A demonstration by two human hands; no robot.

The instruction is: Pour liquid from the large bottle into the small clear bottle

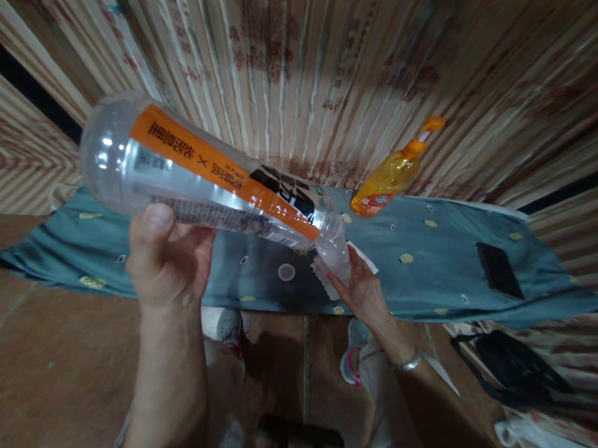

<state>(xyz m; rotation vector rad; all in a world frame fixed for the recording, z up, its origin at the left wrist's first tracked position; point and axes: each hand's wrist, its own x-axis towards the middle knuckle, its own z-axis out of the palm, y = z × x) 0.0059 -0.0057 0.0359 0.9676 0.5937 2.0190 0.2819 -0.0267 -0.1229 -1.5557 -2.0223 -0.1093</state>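
Head view, bottle: a large clear plastic bottle (212,181) with an orange label is held nearly on its side above the surface (430,271), base up and to the left, neck down and to the right. It looks empty.
Left hand: the left hand (164,256) grips the bottle's wide end from below, thumb pressed on the label, fingers wrapped around it.
Right hand: the right hand (364,287) is at the neck, fingers closed around the mouth with a white cloth or paper (326,275); exactly what it pinches is unclear.
Doing it well: probably best to keep the wide end steady with the left hand and let the right work at the neck, so the thin plastic does not buckle.
Around: an orange squeeze bottle (389,177), a round lid (286,272) and a dark phone (499,270) lie on the blue cloth (107,259).
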